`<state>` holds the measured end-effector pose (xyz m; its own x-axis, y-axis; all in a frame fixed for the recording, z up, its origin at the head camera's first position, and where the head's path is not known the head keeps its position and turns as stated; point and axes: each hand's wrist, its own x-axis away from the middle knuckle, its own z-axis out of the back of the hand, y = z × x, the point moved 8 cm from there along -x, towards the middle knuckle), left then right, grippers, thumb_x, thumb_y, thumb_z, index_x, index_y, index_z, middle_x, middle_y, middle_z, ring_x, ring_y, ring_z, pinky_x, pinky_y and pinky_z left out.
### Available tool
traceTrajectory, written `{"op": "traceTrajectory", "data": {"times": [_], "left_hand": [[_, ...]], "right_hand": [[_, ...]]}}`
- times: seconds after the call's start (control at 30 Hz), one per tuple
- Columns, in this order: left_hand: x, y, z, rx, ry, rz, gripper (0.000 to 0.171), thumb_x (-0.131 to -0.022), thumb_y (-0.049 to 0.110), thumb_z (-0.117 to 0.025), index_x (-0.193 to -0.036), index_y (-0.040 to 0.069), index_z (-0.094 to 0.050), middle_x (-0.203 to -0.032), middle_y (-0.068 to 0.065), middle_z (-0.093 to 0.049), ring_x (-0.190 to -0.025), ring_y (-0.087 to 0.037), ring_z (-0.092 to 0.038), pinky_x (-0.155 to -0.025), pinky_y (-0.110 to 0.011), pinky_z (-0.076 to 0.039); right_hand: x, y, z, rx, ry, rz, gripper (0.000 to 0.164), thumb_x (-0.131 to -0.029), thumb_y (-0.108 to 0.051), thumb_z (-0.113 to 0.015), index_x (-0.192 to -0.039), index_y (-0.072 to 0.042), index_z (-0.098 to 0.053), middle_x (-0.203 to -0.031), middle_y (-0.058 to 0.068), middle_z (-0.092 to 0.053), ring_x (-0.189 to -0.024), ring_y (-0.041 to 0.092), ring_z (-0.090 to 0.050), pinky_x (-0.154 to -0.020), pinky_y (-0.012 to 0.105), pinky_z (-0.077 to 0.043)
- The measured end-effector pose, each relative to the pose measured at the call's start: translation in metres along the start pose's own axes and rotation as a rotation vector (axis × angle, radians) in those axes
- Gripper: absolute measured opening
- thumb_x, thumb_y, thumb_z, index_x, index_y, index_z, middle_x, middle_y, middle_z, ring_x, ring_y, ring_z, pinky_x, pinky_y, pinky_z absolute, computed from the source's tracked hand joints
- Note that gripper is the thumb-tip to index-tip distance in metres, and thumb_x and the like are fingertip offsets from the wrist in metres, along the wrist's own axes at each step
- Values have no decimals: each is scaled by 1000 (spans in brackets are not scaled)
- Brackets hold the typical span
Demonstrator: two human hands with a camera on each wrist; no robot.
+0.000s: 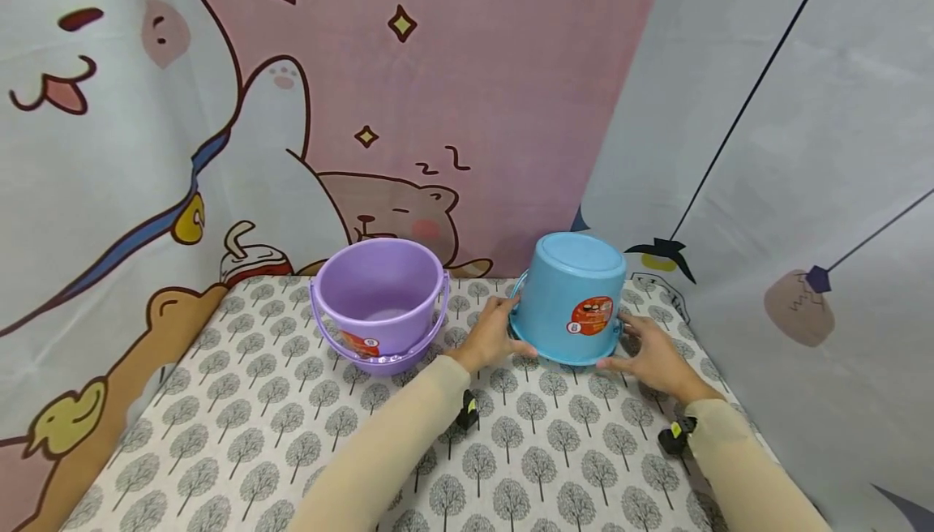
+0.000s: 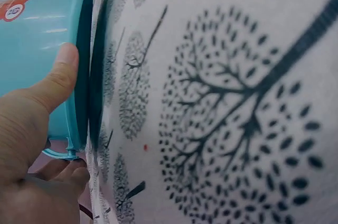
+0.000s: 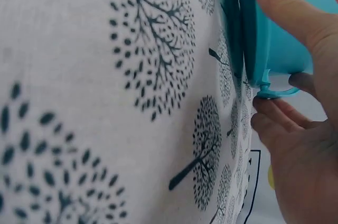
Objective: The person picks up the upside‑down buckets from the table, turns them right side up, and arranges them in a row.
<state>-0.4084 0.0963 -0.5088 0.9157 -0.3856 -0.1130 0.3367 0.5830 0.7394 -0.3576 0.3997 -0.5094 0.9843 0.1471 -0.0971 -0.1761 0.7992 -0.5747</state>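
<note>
A light blue plastic bucket (image 1: 550,305) is upside down at the right of the table, its base up and its rim low over the cloth. My left hand (image 1: 492,336) holds its left side at the rim. In the left wrist view that thumb (image 2: 60,78) lies along the wall beside the rim, the other fingers near the handle joint. On the opposite side my right hand (image 1: 652,358) grips the rim, thumb in front and fingers (image 3: 277,113) by the handle (image 3: 282,93). A red label (image 1: 591,315) faces me.
To the left stands a purple bucket (image 1: 397,336), upright, its handle (image 1: 426,343) hanging down in front. A cloth with printed trees (image 1: 343,426) covers the table. Cartoon-printed curtains (image 1: 511,110) close off the back and sides.
</note>
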Motion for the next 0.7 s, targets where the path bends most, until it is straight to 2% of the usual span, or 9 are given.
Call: {"op": "traceTrajectory", "data": {"times": [0.2,0.27,0.37,0.47,0.53,0.6,0.7], "left_hand": [[3,1,8,69,34,-2,122,-79,39,-110,-179,10,-46,-172,-23,-54,-148,-41,-66,-129,-57,-60],[4,2,11,97,46,-1,118,-80,40,-109,-178,11,-49,-170,-23,-56,-145,-41,-69,-126,-55,-63],[7,4,16,124,69,-12,112,-82,46,-107,-174,11,-54,-166,-23,-60,-142,-41,-72,-121,-54,-66],[11,9,20,150,86,-24,108,-85,50,-105,-173,10,-56,-164,-24,-62,-143,-44,-72,-118,-54,-68],[14,13,24,177,95,-31,106,-86,50,-104,-172,9,-57,-166,-24,-63,-144,-45,-72,-118,-55,-68],[17,16,28,208,103,-26,103,-87,50,-103,-171,9,-58,-170,-22,-63,-148,-45,-71,-120,-55,-67],[23,21,34,257,118,-7,97,-87,51,-102,-167,13,-62,-173,-15,-63,-150,-42,-70,-122,-55,-66]], "right_hand": [[9,0,11,-75,52,0,114,-92,-50,-101,-179,-4,-42,-176,37,-45,-153,67,-57,-119,79,-58],[12,-1,16,-92,82,4,107,-94,-49,-100,-177,-7,-47,-177,33,-47,-154,65,-58,-120,74,-59],[16,-4,24,-113,147,25,94,-97,-45,-97,-173,-9,-56,-178,31,-50,-158,63,-55,-122,58,-59],[20,-10,33,-129,229,66,78,-99,-35,-97,-165,-9,-66,-177,29,-54,-160,57,-55,-118,31,-59],[23,-14,39,-147,298,101,65,-99,-24,-97,-156,-7,-74,-173,28,-59,-161,41,-61,-114,18,-58],[27,-20,46,-159,373,146,53,-98,-11,-96,-147,-5,-80,-166,28,-65,-154,18,-67,-108,9,-57],[33,-28,56,-195,496,220,40,-95,6,-93,-133,-1,-86,-154,31,-74,-138,-12,-65,-101,8,-60]]}}
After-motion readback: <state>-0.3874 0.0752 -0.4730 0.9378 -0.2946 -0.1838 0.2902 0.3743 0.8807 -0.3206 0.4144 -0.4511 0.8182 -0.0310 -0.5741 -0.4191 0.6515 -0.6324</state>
